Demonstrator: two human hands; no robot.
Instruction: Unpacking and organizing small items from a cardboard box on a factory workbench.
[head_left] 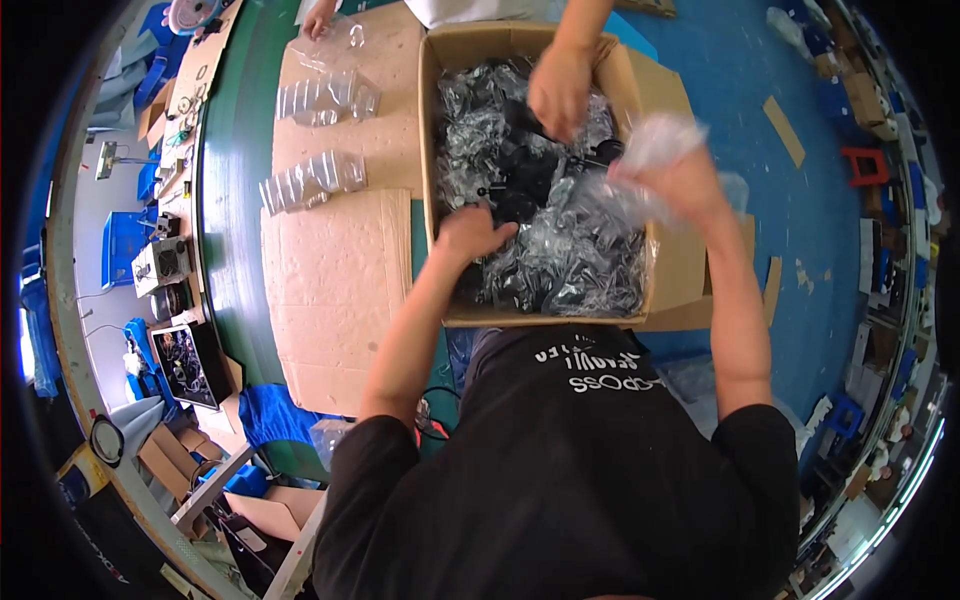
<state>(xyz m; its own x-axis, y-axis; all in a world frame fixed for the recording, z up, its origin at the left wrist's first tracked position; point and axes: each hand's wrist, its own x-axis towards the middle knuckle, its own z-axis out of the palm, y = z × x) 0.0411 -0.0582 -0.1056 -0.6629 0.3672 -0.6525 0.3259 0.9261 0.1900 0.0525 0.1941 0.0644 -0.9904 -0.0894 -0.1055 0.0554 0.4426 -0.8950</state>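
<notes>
A cardboard box (432, 150) stands in front of me, filled with black parts (525, 172) and crumpled clear plastic bags (560, 245). My left hand (474, 236) reaches over the box's left wall, thumb and fingers apart, touching the contents near a black part. Above the right wall, my right hand (685, 188) is closed on a clear plastic bag (660, 140), smeared by motion. Whether anything is inside that bag I cannot tell. Another person's hand (560, 95) reaches into the far part of the box, its fingertips blurred.
Left of the box, clear ribbed plastic trays (328, 98) lie on cardboard sheets (335, 290). The other person's second hand (318, 20) touches clear plastic at the far left. Open box flaps (680, 270) stick out right. A red stool (865, 166) stands on the blue floor (810, 230).
</notes>
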